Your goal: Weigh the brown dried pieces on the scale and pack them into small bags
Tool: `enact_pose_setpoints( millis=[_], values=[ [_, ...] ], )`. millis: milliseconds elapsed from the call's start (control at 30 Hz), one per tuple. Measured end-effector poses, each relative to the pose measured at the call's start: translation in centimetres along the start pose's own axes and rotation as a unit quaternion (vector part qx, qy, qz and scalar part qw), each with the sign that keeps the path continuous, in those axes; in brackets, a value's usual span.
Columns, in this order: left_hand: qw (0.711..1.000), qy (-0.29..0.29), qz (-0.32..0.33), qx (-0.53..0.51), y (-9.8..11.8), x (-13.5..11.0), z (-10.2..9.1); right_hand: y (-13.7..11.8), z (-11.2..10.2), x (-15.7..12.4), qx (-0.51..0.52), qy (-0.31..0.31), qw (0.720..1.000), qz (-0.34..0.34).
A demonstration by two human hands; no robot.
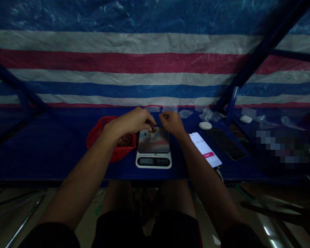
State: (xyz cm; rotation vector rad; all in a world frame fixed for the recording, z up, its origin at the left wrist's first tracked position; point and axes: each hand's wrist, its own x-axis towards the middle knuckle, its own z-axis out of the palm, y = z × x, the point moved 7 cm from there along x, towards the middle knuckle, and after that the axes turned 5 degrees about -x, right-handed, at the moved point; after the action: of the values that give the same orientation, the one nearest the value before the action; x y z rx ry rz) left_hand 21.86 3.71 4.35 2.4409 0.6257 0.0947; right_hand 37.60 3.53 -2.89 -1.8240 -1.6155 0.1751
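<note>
A small round cup (152, 133) with brown bits in it stands on the steel plate of a white digital scale (154, 148), whose display is lit. My left hand (139, 120) reaches over from the left, fingertips pinched together at the cup's rim; what they hold, if anything, is too small to tell. Beside the scale's far right corner, my right hand (172, 122) has its fingers curled closed, and their contents are hidden. Left of the scale lies an open red plastic bag (115, 156) full of small brown pieces (125, 140), partly covered by my left forearm.
Clear plastic bags (186, 113) lie along the back of the blue table (54, 148). To the right are a white case (205, 125), a lit phone (206, 151) with a cable, and a dark phone (228, 144). Blue frame bars and a striped tarp (144, 62) stand behind.
</note>
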Motion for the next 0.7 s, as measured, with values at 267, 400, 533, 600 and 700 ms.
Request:
enact_pose_setpoints(
  millis=[267, 400, 533, 600, 700],
  values=[
    [0.999, 0.043, -0.013, 0.002, 0.0, 0.1, -0.1, -0.1, -0.1, -0.1, 0.000, 0.001, 1.000, -0.001],
    [0.999, 0.052, -0.003, 0.006, 0.4, 0.0, 0.0, -0.1, 0.0, -0.1, 0.000, 0.003, 1.000, -0.004],
    [0.995, 0.098, 0.016, 0.015, 0.3, -1.2, -1.1, 0.0, -0.1, -0.1, 0.001, 0.003, 1.000, -0.003],
    [0.992, 0.118, -0.008, 0.039, -0.6, -2.0, -1.5, 0.0, -0.1, -0.1, 0.004, 0.005, 1.000, -0.003],
    [0.991, 0.082, -0.083, 0.072, -2.7, -2.8, -0.5, -0.1, -0.2, 0.0, 0.004, 0.006, 1.000, -0.002]
  ],
)
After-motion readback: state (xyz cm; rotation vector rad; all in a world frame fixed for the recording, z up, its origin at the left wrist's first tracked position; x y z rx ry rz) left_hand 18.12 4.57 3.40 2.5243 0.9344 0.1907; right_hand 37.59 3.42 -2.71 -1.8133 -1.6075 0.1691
